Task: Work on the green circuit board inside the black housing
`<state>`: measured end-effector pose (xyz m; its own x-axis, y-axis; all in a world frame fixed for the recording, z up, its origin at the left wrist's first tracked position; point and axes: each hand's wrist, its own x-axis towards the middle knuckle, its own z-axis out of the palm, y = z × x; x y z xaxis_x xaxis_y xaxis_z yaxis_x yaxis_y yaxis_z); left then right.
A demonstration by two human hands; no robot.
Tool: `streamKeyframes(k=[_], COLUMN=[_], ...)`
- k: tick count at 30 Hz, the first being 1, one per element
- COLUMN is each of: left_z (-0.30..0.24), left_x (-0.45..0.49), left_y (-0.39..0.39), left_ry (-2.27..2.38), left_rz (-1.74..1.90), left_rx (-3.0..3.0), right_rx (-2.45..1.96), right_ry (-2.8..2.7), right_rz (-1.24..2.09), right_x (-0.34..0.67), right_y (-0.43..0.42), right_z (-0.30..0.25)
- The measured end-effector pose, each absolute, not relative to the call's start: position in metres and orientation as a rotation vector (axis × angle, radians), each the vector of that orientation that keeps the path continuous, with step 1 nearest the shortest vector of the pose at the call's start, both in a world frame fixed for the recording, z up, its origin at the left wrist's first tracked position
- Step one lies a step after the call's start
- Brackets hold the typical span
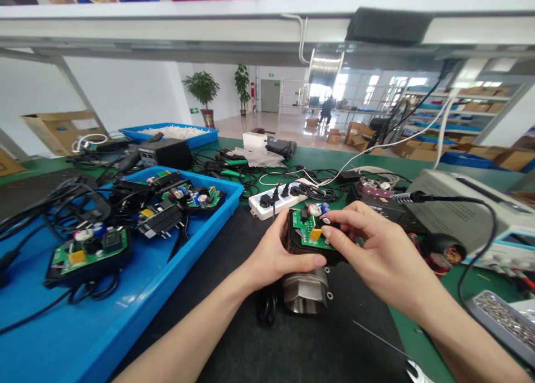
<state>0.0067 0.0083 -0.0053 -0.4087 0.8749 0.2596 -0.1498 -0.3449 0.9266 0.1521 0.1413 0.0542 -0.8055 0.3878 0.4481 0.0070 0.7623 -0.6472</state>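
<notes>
Above black matting [234,344], left grip [278,255] holds circuit unit [307,237], right grip [371,243] narrow, contents unclear.

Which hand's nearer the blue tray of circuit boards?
Left. The left hand grips the left side of the black-cased circuit board, to the right of the blue tray; the right hand is at the board's right side, farther away.
</notes>
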Motion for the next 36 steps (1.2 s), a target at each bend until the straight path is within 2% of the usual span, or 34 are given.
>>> streamKeyframes(k=[10,17,21,27,36], left_z=[-0.007,-0.019,-0.025,-0.032,-0.029], left_x=[0.005,-0.003,-0.016,-0.035,-0.029], left_y=[0.008,0.012,0.018,0.02,0.022], left_ry=[1.158,1.206,1.138,0.978,0.968], left_rz=[1.86,2.097,2.233,2.226,2.221], left_rx=[1.025,0.782,0.499,0.244,0.294], right_rx=[-0.29,-0.497,-0.572,-0.792,-0.877], right_ry=[-2.318,-2.051,-2.283,-2.555,-2.67], right_rz=[0.931,1.105,0.948,0.745,0.565], right_x=[0.153,0.127,0.06,-0.028,-0.051], right_y=[0.146,0.193,0.238,0.272,0.283], right_z=[0.054,0.051,0.028,-0.008,-0.034])
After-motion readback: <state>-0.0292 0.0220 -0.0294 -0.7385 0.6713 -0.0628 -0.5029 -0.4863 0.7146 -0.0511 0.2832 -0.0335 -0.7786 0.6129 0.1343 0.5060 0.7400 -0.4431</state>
